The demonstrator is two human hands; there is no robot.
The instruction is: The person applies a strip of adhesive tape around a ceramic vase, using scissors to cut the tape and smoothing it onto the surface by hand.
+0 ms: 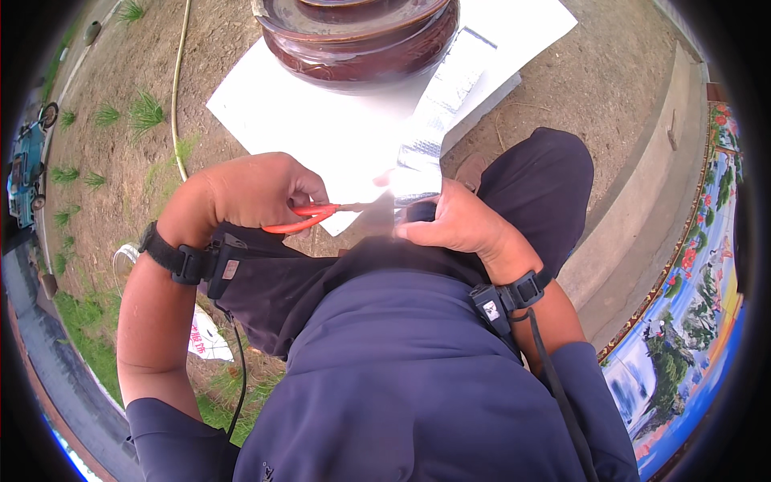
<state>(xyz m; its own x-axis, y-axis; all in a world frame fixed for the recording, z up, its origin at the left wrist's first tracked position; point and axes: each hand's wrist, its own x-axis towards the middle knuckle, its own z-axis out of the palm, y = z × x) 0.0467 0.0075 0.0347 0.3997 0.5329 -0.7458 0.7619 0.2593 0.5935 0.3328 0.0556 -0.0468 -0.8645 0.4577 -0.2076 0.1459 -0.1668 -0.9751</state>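
My left hand (253, 189) is closed round the orange-red handles of a pair of scissors (309, 217), whose metal blades point right toward my other hand. In my right hand (470, 221), thumb and fingers pinch the near end of a shiny silver foil strip (438, 120). That strip runs away from me across a white board (321, 132) and up beside a dark brown glazed jar (357, 52). Glare and blur hide whether the blade tips touch the foil.
A pale hose (178, 88) lies along the dirt ground at left, among grass tufts (146, 112). A concrete ledge (642, 193) and a colourful painted panel (691, 297) run along the right. Far left stands a blue vehicle (28, 165). Cables hang from both wrist straps.
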